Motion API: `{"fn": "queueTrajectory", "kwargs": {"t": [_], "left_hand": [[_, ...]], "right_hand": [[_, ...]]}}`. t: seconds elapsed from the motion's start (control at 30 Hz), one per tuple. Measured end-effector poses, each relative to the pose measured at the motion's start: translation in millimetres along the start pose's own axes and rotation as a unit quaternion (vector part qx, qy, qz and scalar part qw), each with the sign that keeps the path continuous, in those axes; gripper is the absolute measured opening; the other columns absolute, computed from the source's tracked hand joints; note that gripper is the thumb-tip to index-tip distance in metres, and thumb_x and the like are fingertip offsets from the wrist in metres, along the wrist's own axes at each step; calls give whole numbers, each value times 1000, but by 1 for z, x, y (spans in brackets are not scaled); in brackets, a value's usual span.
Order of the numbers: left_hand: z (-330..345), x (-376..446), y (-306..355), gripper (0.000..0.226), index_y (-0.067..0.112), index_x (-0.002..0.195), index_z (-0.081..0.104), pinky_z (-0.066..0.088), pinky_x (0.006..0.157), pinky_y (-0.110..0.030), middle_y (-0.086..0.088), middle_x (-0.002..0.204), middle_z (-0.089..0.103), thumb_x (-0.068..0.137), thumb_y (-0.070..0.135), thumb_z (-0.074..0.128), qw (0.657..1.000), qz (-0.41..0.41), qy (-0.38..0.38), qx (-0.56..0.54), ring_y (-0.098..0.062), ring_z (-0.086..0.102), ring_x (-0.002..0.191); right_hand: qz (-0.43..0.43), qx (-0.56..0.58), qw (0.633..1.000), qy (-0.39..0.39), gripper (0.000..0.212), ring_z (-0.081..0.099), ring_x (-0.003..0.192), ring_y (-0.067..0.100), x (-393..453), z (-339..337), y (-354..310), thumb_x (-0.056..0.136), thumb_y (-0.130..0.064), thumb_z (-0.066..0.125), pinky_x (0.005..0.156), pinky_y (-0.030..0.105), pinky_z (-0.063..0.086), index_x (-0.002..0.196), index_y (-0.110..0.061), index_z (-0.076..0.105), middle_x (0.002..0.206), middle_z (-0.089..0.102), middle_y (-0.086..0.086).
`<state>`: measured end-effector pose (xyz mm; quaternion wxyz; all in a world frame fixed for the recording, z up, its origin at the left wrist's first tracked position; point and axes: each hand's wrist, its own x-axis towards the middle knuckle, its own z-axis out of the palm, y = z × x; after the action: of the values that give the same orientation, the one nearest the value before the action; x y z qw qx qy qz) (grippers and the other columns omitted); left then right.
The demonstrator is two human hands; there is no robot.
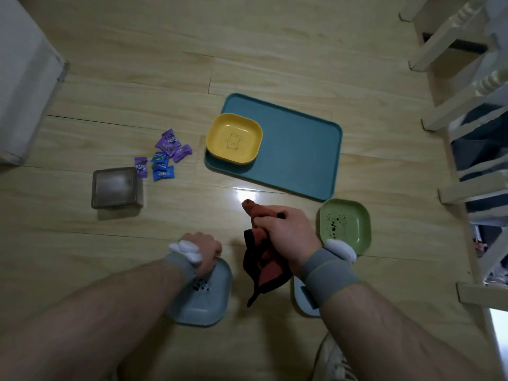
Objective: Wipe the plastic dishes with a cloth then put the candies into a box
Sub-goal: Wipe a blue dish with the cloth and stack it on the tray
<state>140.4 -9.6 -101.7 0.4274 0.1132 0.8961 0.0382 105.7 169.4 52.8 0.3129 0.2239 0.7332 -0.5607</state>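
The work is under way on a wooden floor (165,64), and judging by how things lie it is roughly a third done. In the centre of the frame a yellow dish (234,138) sits in the near-left corner of a teal tray (302,149); it looks clean, with only a moulded figure on its bottom, so it seems to be finished and set aside.

At the lower centre the left hand (203,251) grips the far rim of a pale blue dish (203,298), whose inside shows dark spots. Just to its right, the right hand (286,229) holds a bunched reddish-brown cloth with dark edging (264,259), fingers curled tightly around it, the loose end hanging beside the blue dish. This dish appears to be the one in hand for wiping.

At the lower right a green dish (345,225) lies on the floor, also speckled with dark spots, so it is likely waiting its turn.

At the left of the frame a small heap of wrapped candies (165,156), purple and blue, lies on the floor just beyond a square translucent grey box (116,187). One purple candy touches the box's far corner; none can be seen inside. The candy step is not yet begun.
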Motion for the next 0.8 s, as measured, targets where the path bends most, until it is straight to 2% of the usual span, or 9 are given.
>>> {"fn": "queueTrajectory", "kwargs": {"t": [0.13, 0.27, 0.33, 0.43, 0.53, 0.6, 0.67, 0.73, 0.8], "left_hand": [[1, 3, -2, 27, 26, 98, 66, 42, 62, -26, -3, 95, 65, 82, 11, 52, 999, -16, -38, 6, -21, 62, 74], [-10, -2, -6, 33, 17, 114, 63, 46, 70, -32, -7, 113, 63, 85, 9, 49, 999, -19, -40, -8, -29, 65, 94], [-27, -10, -7, 30, 15, 111, 63, 50, 72, -34, -9, 113, 62, 83, 10, 53, 998, -25, -40, -30, -29, 64, 95], [-56, -35, -7, 25, 14, 108, 64, 48, 72, -30, -9, 108, 63, 85, 13, 55, 994, -44, 6, -95, -30, 64, 94], [-83, -63, -3, 20, 14, 107, 64, 41, 72, -28, -7, 103, 63, 93, 22, 51, 983, -50, 60, -164, -27, 61, 91], [-107, -96, 4, 17, 18, 96, 63, 44, 70, -31, -5, 94, 64, 93, 29, 51, 968, -52, 121, -213, -25, 58, 83], [-127, -131, 14, 14, 17, 88, 63, 49, 69, -34, -9, 89, 66, 91, 28, 54, 947, -47, 167, -268, -26, 59, 78], [-147, -157, 24, 10, 15, 86, 64, 57, 68, -31, -10, 87, 68, 88, 22, 58, 920, -48, 181, -344, -26, 65, 77], [-161, -189, 30, 10, 12, 87, 67, 61, 73, -38, -12, 91, 72, 84, 15, 59, 882, -38, 195, -428, -27, 71, 83]], "right_hand": [[6, 15, 1000, 0, 15, 47, 50, 23, 6, 2, 0, 76, -3, 62, 53, 34, 44, 88, -1, 71, 59, 52, 8], [-4, 26, 1000, 1, 15, 51, 47, 24, 4, 5, -8, 76, -6, 64, 53, 33, 47, 85, -10, 75, 58, 56, 8], [-14, 28, 999, 6, 15, 53, 50, 25, 3, 4, -16, 75, -6, 64, 55, 35, 47, 85, -10, 75, 60, 59, 8], [-56, 15, 998, 6, 16, 58, 58, 23, -18, 2, -39, 72, -9, 66, 59, 38, 50, 78, -17, 78, 72, 72, 8], [-98, 9, 995, 15, 19, 62, 67, 20, -40, -3, -62, 63, -16, 66, 71, 40, 53, 76, -22, 78, 89, 75, 10], [-135, 9, 991, 13, 23, 66, 75, 18, -70, -10, -83, 59, -19, 68, 81, 36, 54, 80, -23, 78, 93, 75, 10], [-168, 4, 985, 22, 26, 71, 88, 18, -102, -16, -102, 60, -20, 70, 91, 41, 55, 84, -20, 79, 92, 76, 4], [-200, 31, 979, 18, 20, 71, 91, 17, -127, -26, -120, 70, -10, 69, 92, 38, 54, 88, -13, 78, 94, 76, 1], [-238, 59, 969, 8, 20, 71, 93, 18, -164, -35, -136, 81, 1, 63, 87, 32, 54, 91, -8, 76, 97, 76, 1]]}}
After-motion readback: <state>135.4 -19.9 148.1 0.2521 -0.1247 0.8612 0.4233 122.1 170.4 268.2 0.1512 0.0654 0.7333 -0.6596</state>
